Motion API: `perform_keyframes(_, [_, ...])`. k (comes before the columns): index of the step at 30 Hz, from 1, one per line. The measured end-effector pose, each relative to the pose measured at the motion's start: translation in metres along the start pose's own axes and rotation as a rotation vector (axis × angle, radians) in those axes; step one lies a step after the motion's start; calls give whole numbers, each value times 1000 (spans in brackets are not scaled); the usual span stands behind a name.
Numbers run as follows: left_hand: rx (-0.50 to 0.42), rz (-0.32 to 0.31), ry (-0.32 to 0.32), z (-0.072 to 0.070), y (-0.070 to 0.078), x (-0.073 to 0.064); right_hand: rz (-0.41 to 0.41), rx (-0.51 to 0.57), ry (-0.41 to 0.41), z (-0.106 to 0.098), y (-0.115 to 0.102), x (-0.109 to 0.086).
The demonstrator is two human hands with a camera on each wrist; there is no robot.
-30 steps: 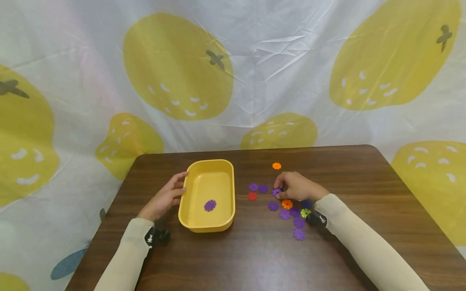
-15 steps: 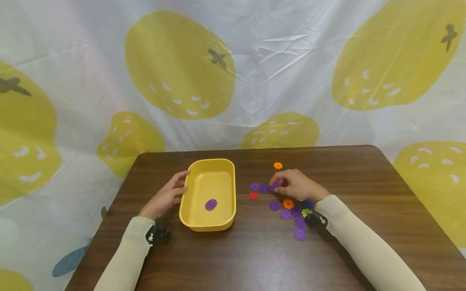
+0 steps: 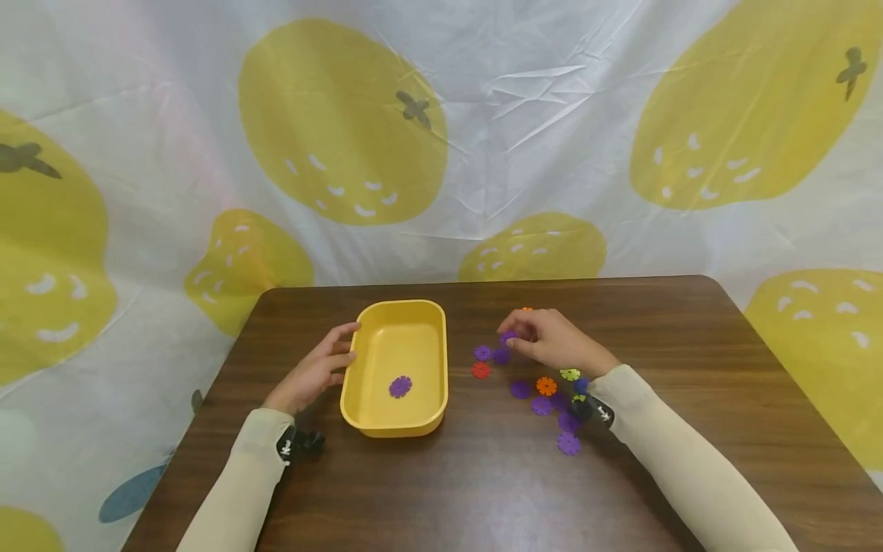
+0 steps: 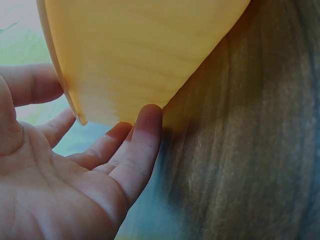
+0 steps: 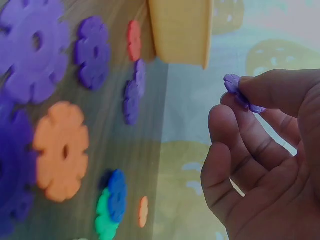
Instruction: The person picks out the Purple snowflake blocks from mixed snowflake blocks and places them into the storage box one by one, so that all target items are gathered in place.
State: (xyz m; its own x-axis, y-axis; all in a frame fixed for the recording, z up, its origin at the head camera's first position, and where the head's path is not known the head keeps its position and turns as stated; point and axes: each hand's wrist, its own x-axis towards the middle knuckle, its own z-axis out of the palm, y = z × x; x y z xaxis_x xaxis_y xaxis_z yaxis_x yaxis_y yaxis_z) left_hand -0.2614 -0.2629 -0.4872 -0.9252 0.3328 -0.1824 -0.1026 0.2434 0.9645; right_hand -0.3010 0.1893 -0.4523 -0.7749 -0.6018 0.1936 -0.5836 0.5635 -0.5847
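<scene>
I see the right hand (image 3: pixel 555 341) pinching a purple flower-shaped disc (image 5: pixel 231 83) off the counter (image 3: pixel 483 475), right of the yellow tub (image 3: pixel 403 349), whose long axis runs front to back. Left hand (image 3: pixel 312 374), fingers loosely extended, touches tub's left side.

We see only a sliver of the far orange disc (image 3: pixel 527 309) past the right hand (image 3: pixel 557 340), whose grip hides part of a purple disc (image 5: pixel 234 88). In the left-wrist view, the top edge cuts off the yellow tray (image 4: pixel 140 55), and we cannot see inside it.
</scene>
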Motion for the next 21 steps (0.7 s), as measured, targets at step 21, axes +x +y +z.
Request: perform_keyframes(21, [-11,-4,9,0,0,2,-78,115,26,9,-40,36])
